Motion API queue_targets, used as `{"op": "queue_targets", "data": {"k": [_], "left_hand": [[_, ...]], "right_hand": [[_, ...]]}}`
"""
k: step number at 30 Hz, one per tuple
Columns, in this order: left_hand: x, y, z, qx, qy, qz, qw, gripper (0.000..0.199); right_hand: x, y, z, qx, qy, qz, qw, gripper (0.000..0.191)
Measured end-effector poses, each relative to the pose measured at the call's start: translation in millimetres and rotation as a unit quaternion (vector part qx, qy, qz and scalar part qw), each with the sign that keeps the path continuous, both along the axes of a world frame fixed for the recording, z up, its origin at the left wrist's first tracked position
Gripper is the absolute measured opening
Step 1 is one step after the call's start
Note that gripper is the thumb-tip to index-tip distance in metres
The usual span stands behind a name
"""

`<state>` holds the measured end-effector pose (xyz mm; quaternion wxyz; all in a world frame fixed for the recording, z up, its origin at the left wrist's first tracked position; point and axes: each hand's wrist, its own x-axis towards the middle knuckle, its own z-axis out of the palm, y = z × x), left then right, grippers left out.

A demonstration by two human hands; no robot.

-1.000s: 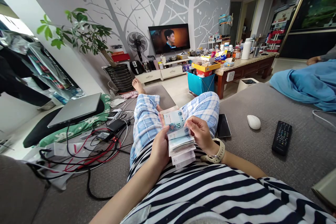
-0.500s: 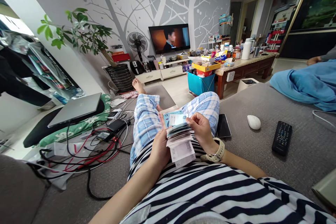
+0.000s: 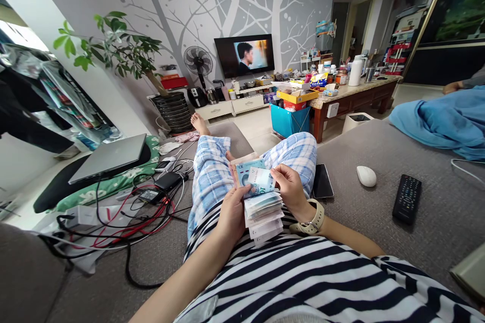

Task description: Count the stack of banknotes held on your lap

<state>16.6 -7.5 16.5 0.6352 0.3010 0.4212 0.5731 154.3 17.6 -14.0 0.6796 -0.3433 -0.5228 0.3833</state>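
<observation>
On woven grey sofa fabric (image 3: 346,161), hands (image 3: 232,212) (image 3: 290,189) pinch creased, apparently papery banknotes (image 3: 261,179).

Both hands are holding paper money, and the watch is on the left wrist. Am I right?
Not quite: the watch is on the right wrist, as the head camera's view shows. The rest is right: the left hand and the right hand both hold paper money.
</observation>
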Motion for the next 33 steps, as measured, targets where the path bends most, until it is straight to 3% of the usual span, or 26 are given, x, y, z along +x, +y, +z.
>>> {"op": "queue_targets", "data": {"k": [3, 8, 19, 33], "left_hand": [[2.1, -1.7, 3.6, -0.023, -0.014, 0.017, 0.999, 0.011], [6.3, -3.0, 8.6, -0.059, -0.049, 0.021, 0.997, 0.019], [4.8, 1.2, 2.2, -0.028, -0.023, 0.035, 0.999, 0.015], [6.0, -1.8, 6.4, -0.030, 0.002, 0.064, 0.998, 0.011]], "right_hand": [[-0.4, -0.5, 0.5, -0.007, -0.001, -0.001, 1.000, 0.032], [-1.0, -3.5, 1.5, 0.005, 0.022, 0.023, 0.999, 0.032], [-0.3, -5.4, 1.3, 0.034, 0.014, 0.045, 0.998, 0.032], [-0.3, -6.8, 1.7, 0.035, -0.002, 0.044, 0.998, 0.035]]}}
